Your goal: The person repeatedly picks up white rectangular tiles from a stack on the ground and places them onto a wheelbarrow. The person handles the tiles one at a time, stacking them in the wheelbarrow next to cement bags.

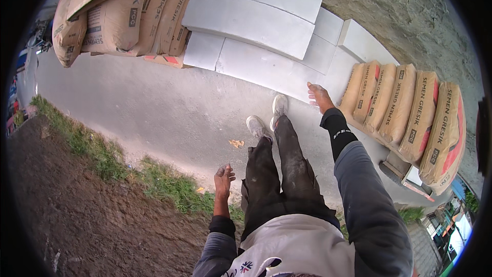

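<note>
My right hand (320, 97) reaches forward with its fingers apart and nothing in it. It is nearest to the front edge of the stacked white blocks (251, 18), close to the row of brown cement bags (400, 105) on the right. From this view I cannot tell whether it touches a block. My left hand (224, 178) hangs low beside my left leg, over the border of the pavement. Its fingers are loosely bent and apart, and nothing shows in them.
More brown cement bags (130, 18) are piled at the far left. A rough wall (389, 0) rises behind the blocks. Grey pavement (148, 97) runs under my shoes (279, 105), with a grass strip (164, 179) and bare soil (87, 200) nearer me. A wheel (390, 173) shows below the right-hand bags.
</note>
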{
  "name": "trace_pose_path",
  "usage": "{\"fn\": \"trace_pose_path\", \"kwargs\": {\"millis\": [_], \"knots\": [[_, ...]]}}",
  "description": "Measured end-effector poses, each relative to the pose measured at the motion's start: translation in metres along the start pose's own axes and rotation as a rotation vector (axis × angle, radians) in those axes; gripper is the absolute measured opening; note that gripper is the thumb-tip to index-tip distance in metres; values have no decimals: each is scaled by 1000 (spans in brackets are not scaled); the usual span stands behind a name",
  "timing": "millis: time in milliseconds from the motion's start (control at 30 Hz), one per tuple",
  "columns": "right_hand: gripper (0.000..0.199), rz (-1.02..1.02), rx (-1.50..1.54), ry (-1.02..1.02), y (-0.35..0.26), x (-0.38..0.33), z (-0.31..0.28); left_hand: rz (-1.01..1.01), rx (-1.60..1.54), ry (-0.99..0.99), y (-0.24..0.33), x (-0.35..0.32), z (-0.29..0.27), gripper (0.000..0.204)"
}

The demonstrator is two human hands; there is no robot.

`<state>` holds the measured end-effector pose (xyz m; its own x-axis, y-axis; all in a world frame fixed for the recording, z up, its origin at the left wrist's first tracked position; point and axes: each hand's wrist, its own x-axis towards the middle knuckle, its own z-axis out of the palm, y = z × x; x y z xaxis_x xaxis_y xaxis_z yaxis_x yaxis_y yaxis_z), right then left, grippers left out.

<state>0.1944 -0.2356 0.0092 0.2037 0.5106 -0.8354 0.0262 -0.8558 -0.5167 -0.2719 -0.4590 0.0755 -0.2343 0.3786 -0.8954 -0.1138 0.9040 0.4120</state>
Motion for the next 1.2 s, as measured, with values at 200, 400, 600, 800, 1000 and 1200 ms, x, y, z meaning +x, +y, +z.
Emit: {"fn": "trace_pose_path", "kwargs": {"millis": [200, 400, 600, 800, 1000, 1200], "knots": [[100, -139, 111, 78, -62, 116, 34, -159, 20, 54, -52, 13, -15, 34], [110, -150, 91, 300, -90, 184, 40, -211, 65, 53, -34, 23, 1, 45], [101, -202, 283, 330, -84, 220, 33, -114, 59, 19, 16, 57, 36, 41], [103, -183, 427, 308, -97, 201, 52, -75, 76, -2, 68, 84, 66, 41], [90, -251, 351, 419, -93, 199, 58, -50, 78, -53, 79, 94, 85, 42], [95, -159, 217, 430, -84, 198, 52, -71, 107, -95, 87, 104, 100, 45]]}}
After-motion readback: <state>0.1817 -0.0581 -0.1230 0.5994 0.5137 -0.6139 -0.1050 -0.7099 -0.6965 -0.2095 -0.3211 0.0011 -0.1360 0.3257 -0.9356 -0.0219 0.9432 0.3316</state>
